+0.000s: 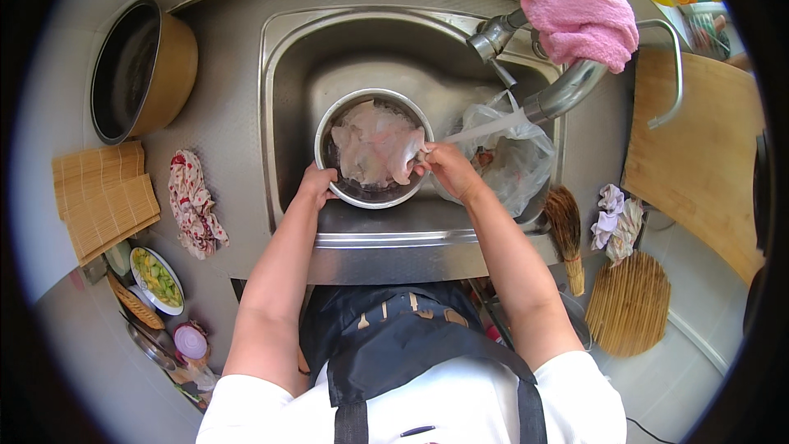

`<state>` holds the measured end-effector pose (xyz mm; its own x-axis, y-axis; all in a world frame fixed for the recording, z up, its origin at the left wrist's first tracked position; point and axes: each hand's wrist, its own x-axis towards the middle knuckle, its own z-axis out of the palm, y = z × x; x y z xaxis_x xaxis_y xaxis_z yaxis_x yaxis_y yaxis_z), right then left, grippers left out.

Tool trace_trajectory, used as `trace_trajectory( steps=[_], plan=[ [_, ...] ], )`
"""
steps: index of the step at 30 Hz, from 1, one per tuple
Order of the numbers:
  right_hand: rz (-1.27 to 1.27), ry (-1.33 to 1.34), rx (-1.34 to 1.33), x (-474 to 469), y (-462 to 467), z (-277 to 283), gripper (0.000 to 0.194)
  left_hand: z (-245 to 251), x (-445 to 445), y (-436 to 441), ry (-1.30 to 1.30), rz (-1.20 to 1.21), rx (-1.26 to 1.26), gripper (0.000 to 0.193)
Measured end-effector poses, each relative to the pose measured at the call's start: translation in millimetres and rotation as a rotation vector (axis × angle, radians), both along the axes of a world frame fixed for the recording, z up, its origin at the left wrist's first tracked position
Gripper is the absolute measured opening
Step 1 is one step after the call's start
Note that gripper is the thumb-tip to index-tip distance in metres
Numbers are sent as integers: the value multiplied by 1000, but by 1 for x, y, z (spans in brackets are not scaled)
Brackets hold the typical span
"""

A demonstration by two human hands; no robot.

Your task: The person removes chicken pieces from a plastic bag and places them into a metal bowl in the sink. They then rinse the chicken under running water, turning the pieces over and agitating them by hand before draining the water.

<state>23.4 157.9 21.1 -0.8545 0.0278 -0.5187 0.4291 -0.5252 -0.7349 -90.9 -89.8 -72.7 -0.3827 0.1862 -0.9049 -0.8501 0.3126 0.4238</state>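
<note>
Over the stainless steel sink [296, 74] I see a round metal bowl [373, 202] with pale, raw fish-like flesh [376, 142] in it. My left hand [318, 185] grips the bowl's rim at its lower left. At the right rim, my right hand [449, 166] pinches an edge of the flesh between thumb and fingers. A stream of water [484, 129] runs from the faucet [567, 89] towards the bowl, close above my right hand. Right of that hand, a clear plastic bag [518, 166] lies in the sink with some reddish scraps inside.
A pink towel [579, 15] drapes over the faucet. Left stand a deep pot [166, 68], bamboo mats [105, 197], a crumpled patterned cloth [192, 203] and a dish of cut vegetables [157, 280]. A straw brush [566, 234], wooden board [690, 154] and crumpled rags [616, 222] are at right.
</note>
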Motion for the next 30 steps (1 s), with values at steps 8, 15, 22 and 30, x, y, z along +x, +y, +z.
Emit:
trace_trajectory(
  steps=[8, 15, 22, 30],
  plan=[
    [-50, -7, -193, 4, -1, -8, 16, 34, 16, 25, 1099, -584, -616, 78],
    [-40, -25, -210, 6, 10, -26, 11, 97, 27, 106, 701, -728, 482, 85],
    [-7, 9, 80, 5, 8, -23, 17, 79, 30, 115, 916, -803, 311, 64],
    [138, -18, 161, 0, 9, -8, 25, 94, 25, 108, 429, -618, 529, 76]
  ],
)
